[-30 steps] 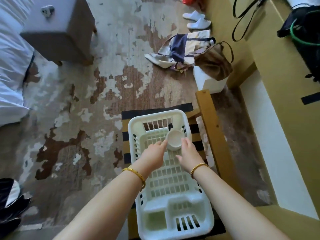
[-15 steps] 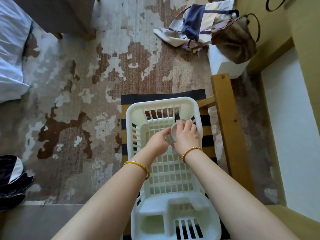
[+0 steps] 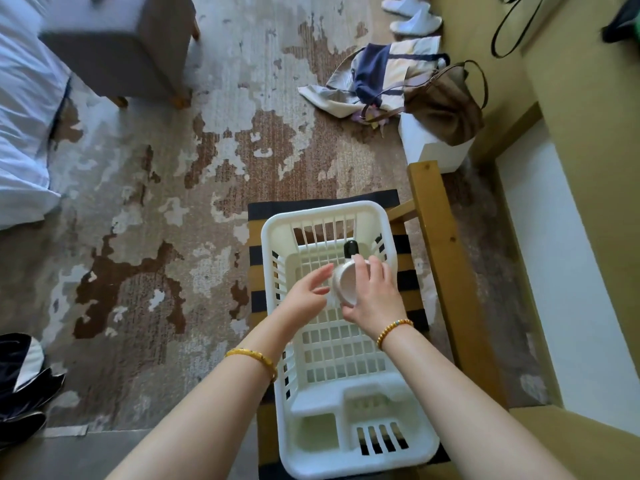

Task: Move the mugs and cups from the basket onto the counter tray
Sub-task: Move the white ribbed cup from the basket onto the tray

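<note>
White basket [image 3: 273,233] on striped seat [image 3: 405,299]

— What lies on the floor?
— A worn, patchy rug [image 3: 166,188], with white slippers [image 3: 412,15] at its far end and a cloth tote [image 3: 374,74] against a brown bag [image 3: 446,102].
— And on the left?
— A grey stool [image 3: 117,46] beside white bedding [image 3: 24,116].

Worn, patchy brown rug [image 3: 214,161] — grey stool [image 3: 121,46] far left, white bedding [image 3: 24,126] beside it
</note>
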Demonstrator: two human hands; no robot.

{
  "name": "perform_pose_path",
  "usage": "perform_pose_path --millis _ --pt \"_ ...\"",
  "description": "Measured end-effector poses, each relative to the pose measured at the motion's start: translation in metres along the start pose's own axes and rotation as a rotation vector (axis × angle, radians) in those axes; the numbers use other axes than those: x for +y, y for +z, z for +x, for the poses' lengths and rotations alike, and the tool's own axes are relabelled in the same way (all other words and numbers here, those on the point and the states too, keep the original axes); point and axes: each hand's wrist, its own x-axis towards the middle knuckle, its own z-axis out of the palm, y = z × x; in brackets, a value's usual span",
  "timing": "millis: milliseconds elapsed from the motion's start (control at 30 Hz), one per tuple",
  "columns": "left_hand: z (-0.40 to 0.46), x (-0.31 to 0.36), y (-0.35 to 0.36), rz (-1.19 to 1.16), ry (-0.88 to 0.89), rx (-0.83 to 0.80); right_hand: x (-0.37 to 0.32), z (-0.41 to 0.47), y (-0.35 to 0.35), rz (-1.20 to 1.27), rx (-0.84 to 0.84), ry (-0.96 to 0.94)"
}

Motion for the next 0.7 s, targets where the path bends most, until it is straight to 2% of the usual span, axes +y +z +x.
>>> perform_pose_path --millis 133,200,267,333,500,600,700 --pt "-0.039 0.019 -0.005 0.101 0.149 -0.023 -0.028 -0.023 -0.037 0.322 0.093 0.187" --pt "-0.062 0.030 -0.006 0.269 0.315 -0.004 -0.045 -0.036 -0.061 0.475 0.155 0.273" --pt "-0.086 0.036 -0.005 0.486 0.483 0.088 -0.063 -0.052 -0.085 0.568 0.216 0.311" --pt "-0.109 0.041 -0.003 0.594 0.582 0.213 -0.083 -0.068 -0.108 0.619 0.261 0.328" --pt "-0.160 0.065 -0.008 0.610 0.812 0.423 -0.123 -0.104 -0.157 0.715 0.312 0.313" --pt "-0.179 0.080 -0.014 0.565 0.865 0.448 -0.140 -0.120 -0.177 0.709 0.344 0.279" --pt "-0.191 0.098 -0.015 0.523 0.845 0.436 -0.148 -0.132 -0.198 0.706 0.384 0.278"
